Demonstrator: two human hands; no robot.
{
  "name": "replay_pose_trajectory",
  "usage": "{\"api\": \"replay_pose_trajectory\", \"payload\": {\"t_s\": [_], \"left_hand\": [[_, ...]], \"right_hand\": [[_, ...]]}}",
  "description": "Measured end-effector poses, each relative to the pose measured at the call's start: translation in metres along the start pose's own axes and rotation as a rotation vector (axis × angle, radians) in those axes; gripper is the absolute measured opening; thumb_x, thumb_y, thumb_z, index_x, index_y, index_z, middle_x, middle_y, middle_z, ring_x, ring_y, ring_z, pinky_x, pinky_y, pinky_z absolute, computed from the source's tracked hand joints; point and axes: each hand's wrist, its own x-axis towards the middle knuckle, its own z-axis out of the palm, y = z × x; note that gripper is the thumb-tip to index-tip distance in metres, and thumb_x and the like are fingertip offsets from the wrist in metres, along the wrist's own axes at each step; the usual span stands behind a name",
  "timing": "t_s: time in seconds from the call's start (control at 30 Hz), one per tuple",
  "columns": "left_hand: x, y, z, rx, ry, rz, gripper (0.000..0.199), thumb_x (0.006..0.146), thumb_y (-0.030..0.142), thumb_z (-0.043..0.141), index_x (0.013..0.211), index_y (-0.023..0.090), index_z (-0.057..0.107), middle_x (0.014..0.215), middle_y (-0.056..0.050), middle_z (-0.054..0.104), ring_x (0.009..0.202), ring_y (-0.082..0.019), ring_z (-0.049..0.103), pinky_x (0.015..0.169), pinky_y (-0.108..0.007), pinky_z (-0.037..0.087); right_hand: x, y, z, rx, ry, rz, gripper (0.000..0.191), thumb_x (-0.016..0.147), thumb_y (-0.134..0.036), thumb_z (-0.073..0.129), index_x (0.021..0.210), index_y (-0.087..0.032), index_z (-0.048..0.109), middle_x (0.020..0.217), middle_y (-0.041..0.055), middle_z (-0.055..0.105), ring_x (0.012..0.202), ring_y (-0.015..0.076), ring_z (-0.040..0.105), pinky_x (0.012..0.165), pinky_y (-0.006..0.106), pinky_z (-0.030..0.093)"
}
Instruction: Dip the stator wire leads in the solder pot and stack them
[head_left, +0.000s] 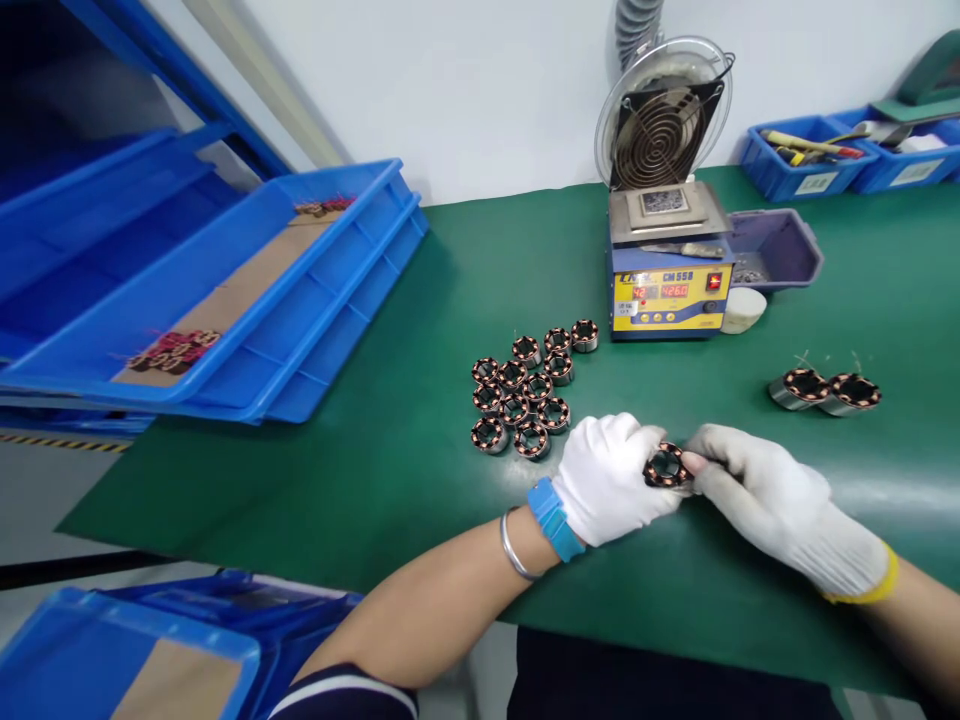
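Step in hand, as judged: close handling of a single wound stator (664, 467), raised just above the green bench mat (375, 450) at the near edge, between both gloved hands.

Left hand (611, 480): fingers curled in, closed on the left side of the stator, palm down, wrist resting on the mat.

Right hand (772, 500): fingertips drawn together in a pinch at the right rim of the same stator, remaining fingers loosely folded. Impossible to tell whether a wire lead sits inside the pinch; too small to make out.

Surroundings:
- Cluster of like stators (525, 390) lying flat on the mat, just beyond the left hand, touching one another.
- Pair of stators (825, 390) well apart to the right, side by side, thin leads standing up.
- Heated bench unit (667, 285) with yellow front and red digits lit, behind the cluster; round fan (660, 125) upright behind it.
- Purple tray (776, 245) beside the unit, small white cup (742, 310) in front of the tray.
- Stacked blue crates (247, 290) at far left, tilted toward the bench.

Next move, as judged: steady two-handed grip, light pressure on the copper windings, care with any fine leads, and a free spot on the mat away from the cluster for setting down.
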Motion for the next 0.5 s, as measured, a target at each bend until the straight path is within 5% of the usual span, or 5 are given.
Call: {"api": "replay_pose_trajectory", "payload": {"t_s": [0.17, 0.23, 0.37, 0.5], "left_hand": [[-0.001, 0.001, -0.006, -0.083, 0.014, -0.049, 0.047, 0.077, 0.062, 0.065, 0.095, 0.019, 0.071, 0.077, -0.006, 0.066, 0.073, -0.023, 0.065, 0.066, -0.037, 0.048], [0.0, 0.003, -0.006, -0.127, 0.053, -0.096, 0.047, 0.075, 0.06, 0.069, 0.096, 0.019, 0.07, 0.084, -0.007, 0.067, 0.08, -0.025, 0.066, 0.073, -0.039, 0.052], [-0.001, 0.006, -0.002, -0.364, -0.015, -0.155, 0.045, 0.072, 0.041, 0.073, 0.112, 0.02, 0.064, 0.136, -0.012, 0.058, 0.107, -0.025, 0.066, 0.091, -0.037, 0.056], [-0.002, 0.004, 0.007, -0.554, -0.064, -0.145, 0.054, 0.081, 0.031, 0.062, 0.133, 0.019, 0.052, 0.14, -0.007, 0.058, 0.123, -0.021, 0.06, 0.107, -0.034, 0.05]], "right_hand": [[0.004, 0.005, -0.012, 0.58, 0.068, 0.117, 0.05, 0.082, -0.065, 0.059, 0.077, -0.015, 0.055, 0.068, 0.0053, 0.059, 0.057, 0.0123, 0.054, 0.052, 0.024, 0.047], [0.005, 0.004, -0.012, 0.604, 0.087, 0.157, 0.052, 0.075, -0.066, 0.068, 0.087, -0.015, 0.061, 0.078, 0.0082, 0.065, 0.063, 0.0147, 0.06, 0.056, 0.025, 0.051], [0.001, -0.011, 0.008, 0.604, -0.019, 0.106, 0.067, 0.07, -0.061, 0.075, 0.118, -0.016, 0.062, 0.112, 0.0143, 0.067, 0.095, 0.0235, 0.068, 0.076, 0.03, 0.06], [-0.002, -0.014, 0.027, 0.494, 0.179, 0.106, 0.063, 0.073, -0.057, 0.073, 0.119, -0.015, 0.062, 0.109, 0.0135, 0.068, 0.089, 0.0212, 0.069, 0.075, 0.03, 0.061]]}}
